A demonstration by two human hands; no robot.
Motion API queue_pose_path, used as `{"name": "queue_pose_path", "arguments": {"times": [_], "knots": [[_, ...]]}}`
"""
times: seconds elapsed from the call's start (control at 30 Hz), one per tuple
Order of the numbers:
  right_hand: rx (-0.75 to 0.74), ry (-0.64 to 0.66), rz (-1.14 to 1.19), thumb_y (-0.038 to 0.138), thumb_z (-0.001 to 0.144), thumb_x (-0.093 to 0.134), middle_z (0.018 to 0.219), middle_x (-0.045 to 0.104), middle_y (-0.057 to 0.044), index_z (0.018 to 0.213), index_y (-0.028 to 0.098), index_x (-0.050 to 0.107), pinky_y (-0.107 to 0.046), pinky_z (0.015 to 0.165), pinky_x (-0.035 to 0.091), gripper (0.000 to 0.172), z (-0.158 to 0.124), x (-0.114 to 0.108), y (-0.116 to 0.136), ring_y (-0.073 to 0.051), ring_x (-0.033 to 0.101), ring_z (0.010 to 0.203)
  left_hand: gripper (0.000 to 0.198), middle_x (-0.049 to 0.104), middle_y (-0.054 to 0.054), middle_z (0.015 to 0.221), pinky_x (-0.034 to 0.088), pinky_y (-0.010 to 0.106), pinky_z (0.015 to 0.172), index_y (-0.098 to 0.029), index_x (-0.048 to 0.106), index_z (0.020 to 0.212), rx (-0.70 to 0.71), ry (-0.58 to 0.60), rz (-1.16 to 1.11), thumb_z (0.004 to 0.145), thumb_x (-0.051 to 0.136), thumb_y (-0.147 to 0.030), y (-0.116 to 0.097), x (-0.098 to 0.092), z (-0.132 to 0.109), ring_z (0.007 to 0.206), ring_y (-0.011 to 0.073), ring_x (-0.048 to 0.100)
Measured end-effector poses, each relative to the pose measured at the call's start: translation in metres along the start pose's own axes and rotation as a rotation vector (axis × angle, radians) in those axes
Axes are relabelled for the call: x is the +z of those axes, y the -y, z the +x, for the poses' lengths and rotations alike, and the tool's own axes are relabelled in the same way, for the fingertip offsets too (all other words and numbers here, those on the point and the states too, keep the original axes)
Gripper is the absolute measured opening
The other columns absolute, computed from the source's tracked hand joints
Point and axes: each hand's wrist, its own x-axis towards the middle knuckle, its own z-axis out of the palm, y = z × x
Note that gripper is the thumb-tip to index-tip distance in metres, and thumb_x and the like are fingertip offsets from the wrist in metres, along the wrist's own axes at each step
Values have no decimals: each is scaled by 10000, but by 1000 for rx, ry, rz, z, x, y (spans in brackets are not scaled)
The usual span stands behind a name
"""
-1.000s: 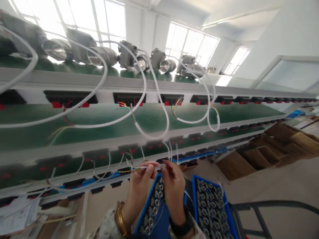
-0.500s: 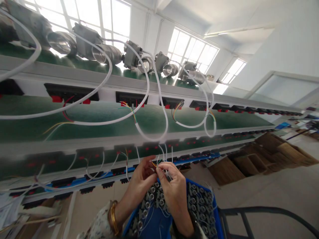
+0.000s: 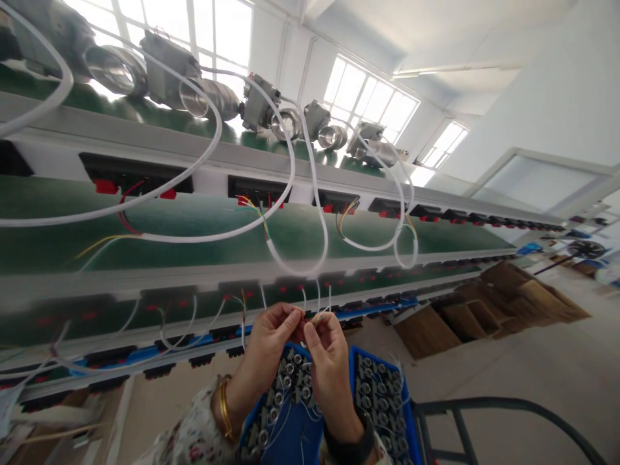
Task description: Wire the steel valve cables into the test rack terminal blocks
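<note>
My left hand (image 3: 271, 339) and my right hand (image 3: 328, 352) meet in front of the lowest shelf rail, fingertips pinched together. Between them they hold thin coloured wire ends (image 3: 310, 318) of a white cable that runs up toward the rack. The left wrist wears a gold bangle (image 3: 223, 407), the right a dark watch (image 3: 349, 444). Just below the hands sit two blue trays (image 3: 407, 420) packed with several small grey metal parts with leads.
A green-decked rack (image 3: 290, 232) with black and red terminal blocks rises ahead. Metal valve units (image 3: 264, 106) with looping white cables (image 3: 310, 194) stand on its top shelf. Cardboard boxes (image 3: 513, 297) lie on the floor at right; a dark metal frame (image 3: 508, 407) crosses the lower right.
Both hands have drawn closer together and risen slightly; the straight white cable end held between them a second ago is now bunched at the fingertips. The view has tilted a little upward.
</note>
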Motion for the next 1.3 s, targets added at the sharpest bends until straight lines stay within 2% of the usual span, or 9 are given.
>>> {"name": "queue_pose_path", "arguments": {"times": [0.13, 0.23, 0.37, 0.57, 0.73, 0.9, 1.0, 1.13, 1.3], "knots": [[-7, 23, -154, 362, 802, 601, 686, 510, 21, 766, 188, 539, -224, 571, 442, 188, 4, -2, 1, -113, 497, 623, 158, 641, 45, 783, 451, 240, 648, -197, 696, 797, 351, 24, 540, 831, 548, -242, -6, -4, 1, 708, 158, 587], [-22, 48, -321, 382, 821, 569, 704, 568, -2, 785, 181, 584, -245, 596, 439, 204, 7, -3, 7, -128, 517, 631, 165, 644, 37, 809, 450, 237, 672, -217, 691, 858, 486, 20, 679, 839, 528, -205, -7, -5, 3, 728, 156, 592], [-57, 23, -393, 395, 826, 561, 703, 563, -2, 753, 181, 570, -250, 605, 421, 226, 10, -1, 11, -130, 508, 637, 48, 633, 13, 663, 445, 228, 582, -175, 659, 751, 262, -108, 499, 732, 639, -215, -4, -3, 11, 606, 143, 567], [-56, -17, -315, 371, 798, 607, 655, 528, 13, 687, 178, 542, -245, 586, 402, 232, 12, 0, 5, -123, 481, 617, 221, 616, 5, 676, 432, 201, 574, -136, 641, 763, 8, -29, 43, 663, 728, -313, -2, -3, 20, 618, 116, 543], [24, 5, -117, 345, 782, 638, 621, 529, 26, 674, 176, 552, -240, 566, 399, 218, 13, 0, -3, -110, 478, 577, 200, 565, -10, 620, 432, 222, 559, -137, 598, 686, 71, 65, 11, 716, 695, -310, 5, -6, 22, 569, 111, 512], [46, -74, 57, 350, 779, 643, 611, 516, 35, 697, 174, 536, -231, 554, 415, 222, 14, 9, -10, -96, 473, 554, 220, 515, -33, 600, 405, 215, 504, -153, 559, 708, 77, 13, -52, 759, 653, -345, 17, -1, 21, 519, 99, 479], [-17, -139, -109, 369, 809, 590, 647, 539, 17, 733, 178, 526, -243, 562, 437, 216, 15, 12, -15, -111, 498, 573, 201, 509, -33, 574, 390, 204, 528, -146, 556, 662, -16, -62, -197, 732, 671, -295, 23, 2, 23, 532, 90, 466], [-219, -181, -433, 321, 837, 530, 784, 600, -28, 789, 185, 542, -289, 692, 458, 144, 24, 13, -18, -156, 562, 725, 164, 491, -31, 573, 391, 202, 534, -138, 535, 596, -129, -141, -436, 642, 678, -204, 31, -1, 32, 543, 88, 464], [-337, -229, -447, 270, 836, 497, 905, 601, -55, 720, 194, 488, -307, 743, 445, 139, 40, 16, -14, -176, 571, 857, 124, 539, -38, 652, 393, 172, 565, -162, 562, 709, -11, -226, -399, 701, 672, -220, 38, -8, 43, 580, 72, 476]]}}
